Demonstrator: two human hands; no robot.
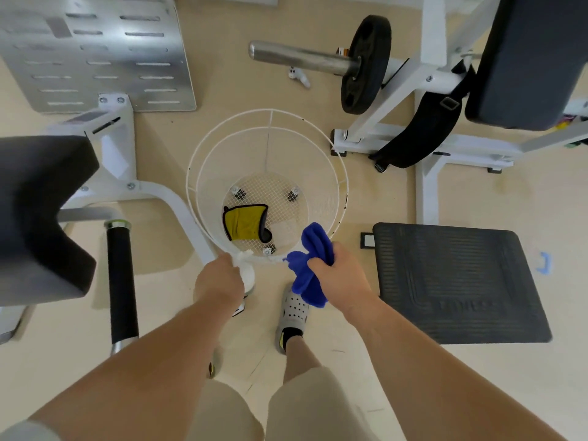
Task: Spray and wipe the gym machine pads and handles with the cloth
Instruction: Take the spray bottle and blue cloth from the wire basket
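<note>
The right hand has its fingers bunched round the blue cloth. The left hand grips, seemingly, a white spray bottle, nearer the black handle lying leftward.

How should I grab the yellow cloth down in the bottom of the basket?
Come straight down through the open top of the basket, because its wire walls ring the yellow cloth on every side. The cloth lies crumpled on the mesh floor, so probably pinch its dark-trimmed right edge, which looks curled up off the mesh.
</note>
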